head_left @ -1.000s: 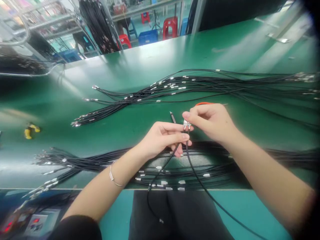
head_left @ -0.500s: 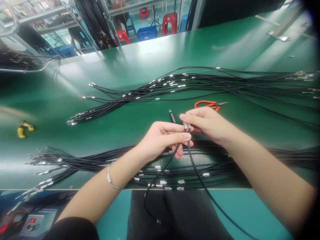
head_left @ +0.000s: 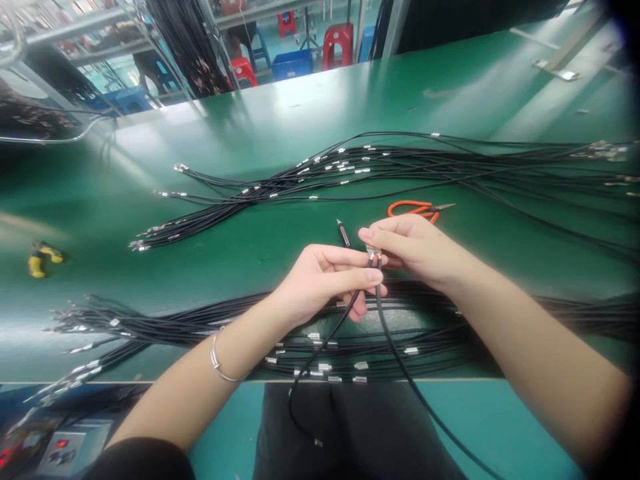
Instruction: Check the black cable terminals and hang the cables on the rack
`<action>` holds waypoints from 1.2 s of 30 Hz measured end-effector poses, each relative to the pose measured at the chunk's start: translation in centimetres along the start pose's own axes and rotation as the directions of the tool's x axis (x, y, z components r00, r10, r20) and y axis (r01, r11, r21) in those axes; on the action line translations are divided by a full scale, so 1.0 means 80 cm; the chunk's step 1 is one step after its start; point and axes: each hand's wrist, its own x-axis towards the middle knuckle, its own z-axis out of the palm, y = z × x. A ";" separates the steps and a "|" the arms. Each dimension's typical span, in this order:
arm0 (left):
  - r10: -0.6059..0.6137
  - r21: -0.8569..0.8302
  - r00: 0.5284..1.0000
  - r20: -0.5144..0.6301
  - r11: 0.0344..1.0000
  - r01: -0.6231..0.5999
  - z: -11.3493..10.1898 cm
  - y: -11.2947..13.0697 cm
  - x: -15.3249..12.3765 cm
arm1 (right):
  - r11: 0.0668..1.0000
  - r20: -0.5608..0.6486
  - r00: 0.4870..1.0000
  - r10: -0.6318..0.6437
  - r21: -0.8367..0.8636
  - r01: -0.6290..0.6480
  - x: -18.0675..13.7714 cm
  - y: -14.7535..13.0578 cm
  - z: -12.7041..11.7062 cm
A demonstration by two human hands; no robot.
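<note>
At the centre of the frame, the right hand point(head_left: 420, 250) pinches a small metal connector point(head_left: 373, 252) between thumb and fingertips. The left hand point(head_left: 325, 280) clamps thumb and forefinger on the black cable point(head_left: 381, 300) just below it. Orange scissors point(head_left: 415, 209) lie just behind.

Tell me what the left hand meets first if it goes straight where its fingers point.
Probably the right hand, at the metal connector it holds; the left hand, gripping a black cable, points rightward.

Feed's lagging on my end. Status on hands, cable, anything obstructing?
Copy: left hand pinches black cables; right hand grips metal connector. Just behind, orange scissors.
</note>
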 end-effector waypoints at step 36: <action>-0.023 0.007 1.000 -0.007 1.000 0.023 0.001 0.003 -0.001 | 0.995 0.068 0.995 0.075 0.068 -0.079 -0.001 -0.002 0.000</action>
